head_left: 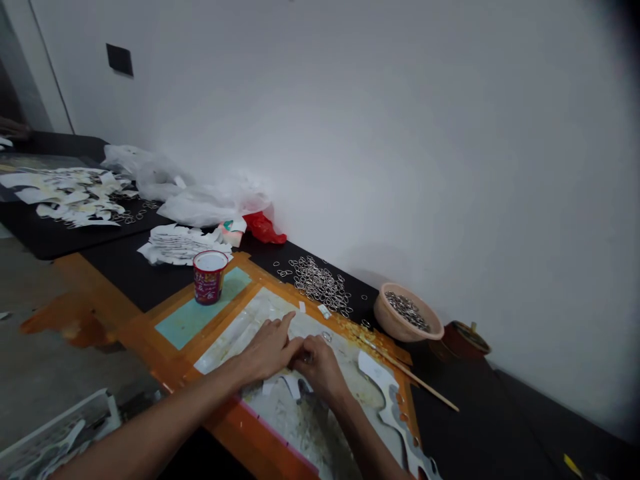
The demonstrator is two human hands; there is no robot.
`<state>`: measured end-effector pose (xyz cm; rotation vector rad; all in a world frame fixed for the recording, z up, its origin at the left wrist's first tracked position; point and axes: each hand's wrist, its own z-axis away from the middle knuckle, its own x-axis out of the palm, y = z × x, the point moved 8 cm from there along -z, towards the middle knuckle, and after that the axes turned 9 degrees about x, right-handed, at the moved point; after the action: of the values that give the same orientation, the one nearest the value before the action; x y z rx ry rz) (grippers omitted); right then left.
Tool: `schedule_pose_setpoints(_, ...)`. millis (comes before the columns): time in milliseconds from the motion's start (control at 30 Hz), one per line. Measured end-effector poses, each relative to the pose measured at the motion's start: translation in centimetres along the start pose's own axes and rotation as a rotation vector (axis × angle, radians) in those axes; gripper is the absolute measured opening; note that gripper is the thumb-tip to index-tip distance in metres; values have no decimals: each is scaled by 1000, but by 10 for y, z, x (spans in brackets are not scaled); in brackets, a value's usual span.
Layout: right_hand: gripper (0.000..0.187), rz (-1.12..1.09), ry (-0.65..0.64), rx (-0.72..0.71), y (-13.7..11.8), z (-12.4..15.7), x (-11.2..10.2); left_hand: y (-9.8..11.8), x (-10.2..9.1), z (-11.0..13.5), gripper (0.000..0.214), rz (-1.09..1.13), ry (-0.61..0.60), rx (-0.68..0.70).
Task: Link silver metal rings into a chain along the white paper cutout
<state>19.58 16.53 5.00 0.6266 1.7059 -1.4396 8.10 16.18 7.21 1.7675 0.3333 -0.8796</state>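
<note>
My left hand (273, 345) is over the work sheet, index finger stretched out, the other fingers curled and the thumb against my right fingertips. My right hand (323, 367) is closed in a pinch, with a small metallic glint at its fingers; what it grips is mostly hidden. Just below both hands shows a white cut-out piece (291, 387) with curved edges, partly covered by them. A loose metal ring (327, 337) lies beyond my right hand. To the right rests a long wavy white cut-out strip (383, 380) with rings along its edge.
A wooden-handled brush (420, 381) lies right of the stained work sheet (270, 307). Behind are a pile of metal rings (320, 283) and a pink bowl (433, 320) of rings. A purple-red cup (209, 283), stacked white cut-outs (177, 245) and plastic bags (200, 203) stand left.
</note>
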Motion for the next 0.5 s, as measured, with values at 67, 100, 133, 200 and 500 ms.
schedule_pose_setpoints(67, 13, -3, -18, -26, -1, 1, 4, 1, 0, 3, 63, 43, 11, 13)
schedule_pose_setpoints(100, 15, -6, -29, -41, -1, 1, 6, 0, 0, 4, 63, 68, 22, 16)
schedule_pose_setpoints(133, 18, -9, -38, -54, -2, 2, 8, -1, 0, 5, 62, 97, 39, 18)
schedule_pose_setpoints(200, 21, -15, -52, -75, -4, 3, 8, -5, -2, 5, 61, 168, 94, 33)
schedule_pose_setpoints(500, 18, -65, -44, -92, -7, 8, 1, 43, -140, 12, 43, 657, 563, 201)
